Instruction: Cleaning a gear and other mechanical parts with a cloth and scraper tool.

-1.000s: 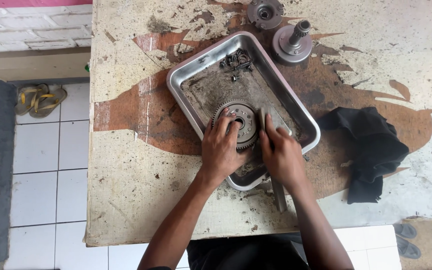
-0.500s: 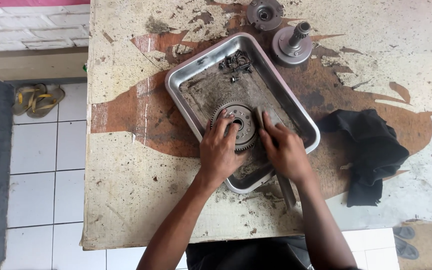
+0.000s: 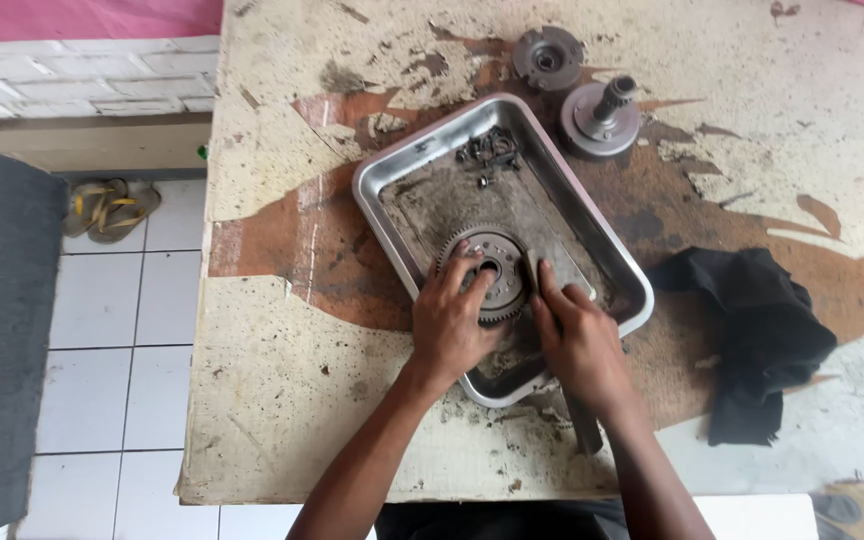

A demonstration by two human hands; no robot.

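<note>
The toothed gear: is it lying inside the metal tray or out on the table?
Inside. The gear lies flat on the tray's grimy floor, within its rim, with the left hand resting on it.

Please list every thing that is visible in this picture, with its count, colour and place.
Metal tray: one, silver, greasy, centre of the table.
Toothed gear: one, dark grey, inside the tray, under the fingers.
Small parts: a small heap, black, far corner of the tray.
Round hub: one, grey, beyond the tray.
Hub with shaft: one, grey, beside the tray's far edge.
Rag: one, black, right of the tray.
Table: one, worn cream and brown.
Sandals: a pair, yellow-strapped, on the tiled floor.
Left hand: on the gear.
Right hand: holding a flat tool beside the gear.
</note>
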